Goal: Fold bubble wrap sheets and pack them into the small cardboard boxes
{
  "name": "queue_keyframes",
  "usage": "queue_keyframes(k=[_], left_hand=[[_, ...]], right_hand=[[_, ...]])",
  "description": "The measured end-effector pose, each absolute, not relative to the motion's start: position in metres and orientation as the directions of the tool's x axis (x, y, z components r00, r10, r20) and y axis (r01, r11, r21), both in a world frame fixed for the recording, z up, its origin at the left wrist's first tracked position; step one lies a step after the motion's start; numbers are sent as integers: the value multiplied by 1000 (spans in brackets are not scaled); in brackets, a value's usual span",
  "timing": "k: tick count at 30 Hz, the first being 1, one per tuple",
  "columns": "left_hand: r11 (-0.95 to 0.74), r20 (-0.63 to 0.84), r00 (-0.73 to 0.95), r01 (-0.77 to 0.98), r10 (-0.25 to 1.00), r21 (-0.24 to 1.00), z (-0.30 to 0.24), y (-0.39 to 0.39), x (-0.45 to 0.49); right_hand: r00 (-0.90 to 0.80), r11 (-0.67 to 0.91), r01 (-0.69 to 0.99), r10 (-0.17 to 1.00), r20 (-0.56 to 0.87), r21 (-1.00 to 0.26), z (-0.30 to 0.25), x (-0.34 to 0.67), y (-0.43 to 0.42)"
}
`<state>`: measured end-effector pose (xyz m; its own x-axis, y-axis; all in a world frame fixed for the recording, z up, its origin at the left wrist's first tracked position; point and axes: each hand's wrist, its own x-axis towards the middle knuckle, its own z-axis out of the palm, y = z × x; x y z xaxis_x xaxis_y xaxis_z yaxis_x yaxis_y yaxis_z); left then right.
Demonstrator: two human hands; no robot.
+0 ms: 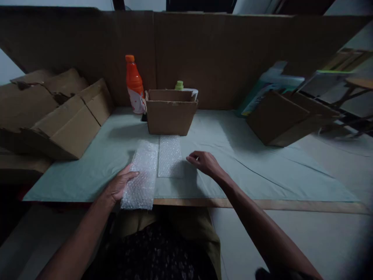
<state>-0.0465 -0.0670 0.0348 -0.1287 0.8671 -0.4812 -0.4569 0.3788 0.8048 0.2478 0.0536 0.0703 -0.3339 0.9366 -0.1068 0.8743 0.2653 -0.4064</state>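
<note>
Left hand (pixel 119 187) lies open against bubble wrap (pixel 142 175), which is judged light, limp and crushable, best pinched at its edges; right hand (pixel 205 161) rests apart, closure indeterminate.

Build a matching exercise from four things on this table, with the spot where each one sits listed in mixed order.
Things:
1. orange bottle
2. open cardboard box
3. bubble wrap bundle
4. folded cardboard boxes

Places:
a. at the near table edge, touched by the left hand
b. piled at the left end of the table
c. mid-table, just beyond the flat bubble wrap sheet
d. against the back wall, left of the open cardboard box

Pairs: 1-d, 2-c, 3-a, 4-b
</note>
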Motion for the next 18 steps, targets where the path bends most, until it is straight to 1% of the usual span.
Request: queue_keyframes(k=[2,4,6,8,11,12,13,15,16,17,18], left_hand=[[378,-488,-138,-466,862,800,31,-72,-47],[337,-453,-168,-460,876,821,29,-76,-46],[291,-415,-203,-451,887,844,28,-80,-46],[265,-387,-212,-440,897,858,26,-83,-47],[278,-367,-146,-419,919,864,24,-84,-47],[286,-361,-116,-411,925,865,24,-84,-46],[293,-356,-90,-403,930,867,25,-82,-43],[297,-342,-47,-391,939,871,28,-76,-35],[298,-332,-25,-387,943,873,31,-73,-29],[295,-322,-4,-384,947,875,34,-69,-22],[290,-309,11,-383,951,877,36,-66,-15]], right_hand=[[-245,201,929,963,-110,-309,60,215,88],[-230,195,933,969,-85,-304,48,187,105],[-247,215,918,968,-56,-334,39,167,107],[-261,228,889,965,-30,-396,34,159,102],[-276,232,825,961,-8,-516,37,172,89],[-282,226,765,959,2,-603,42,181,85],[-289,217,666,957,22,-714,49,192,80],[-283,188,370,956,83,-910,68,214,69],[-266,177,217,957,117,-960,81,224,64],[-244,176,100,959,148,-979,94,233,59],[-221,187,37,959,175,-982,106,240,54]])
